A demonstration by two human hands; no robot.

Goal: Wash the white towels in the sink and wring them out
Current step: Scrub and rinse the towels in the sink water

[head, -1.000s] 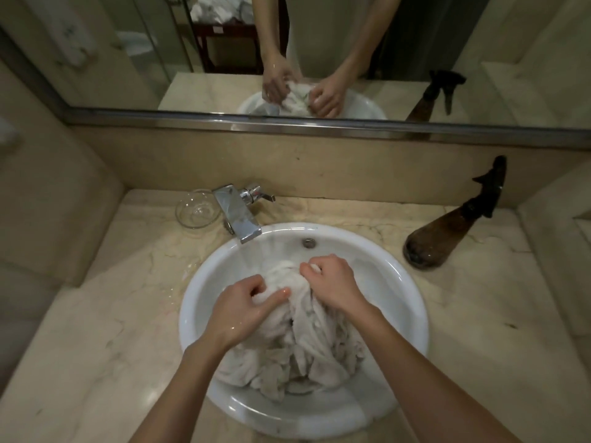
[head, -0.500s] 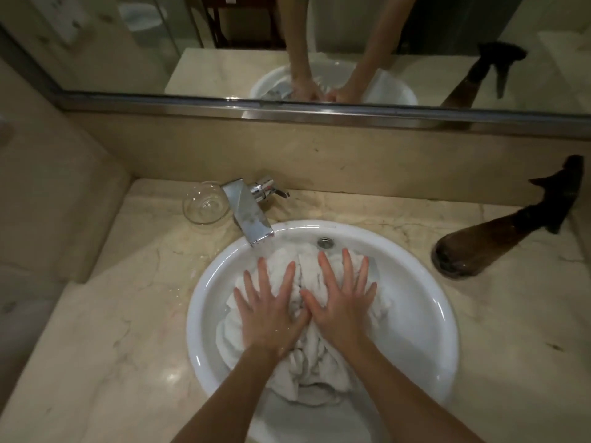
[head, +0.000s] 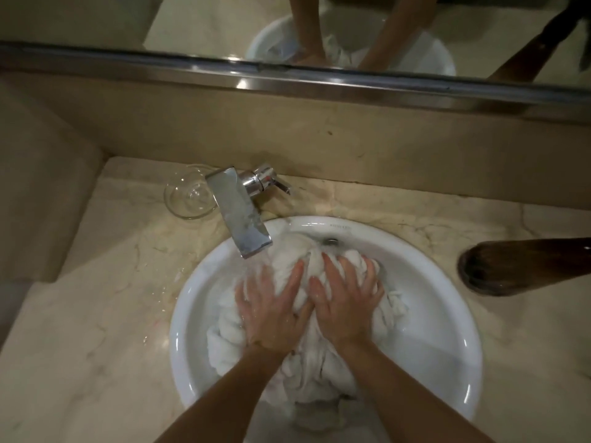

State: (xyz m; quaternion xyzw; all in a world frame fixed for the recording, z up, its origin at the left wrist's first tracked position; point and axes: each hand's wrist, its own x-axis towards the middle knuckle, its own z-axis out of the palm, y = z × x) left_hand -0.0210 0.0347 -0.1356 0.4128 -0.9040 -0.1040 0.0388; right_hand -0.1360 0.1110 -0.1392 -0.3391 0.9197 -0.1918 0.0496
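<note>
A bunched, wet white towel (head: 319, 372) fills the round white sink (head: 441, 321). My left hand (head: 271, 311) lies flat on the towel's left part, fingers spread and straight, pressing down. Beside it, my right hand (head: 345, 302) presses the right part the same way, thumb almost touching the left hand. Water runs from the chrome faucet (head: 240, 219) onto the towel just beyond my left fingertips. The towel's middle is hidden under both hands.
A clear glass dish (head: 188, 196) sits left of the faucet on the marble counter (head: 96, 330). A brown spray bottle (head: 524, 266) lies on its side at the right. The mirror (head: 287, 27) and its metal rail run along the back wall.
A second ago both hands gripped the towel with curled fingers; they then flattened onto it. Since half a second ago they have slid farther toward the faucet, still pressing, and the view has moved closer.
</note>
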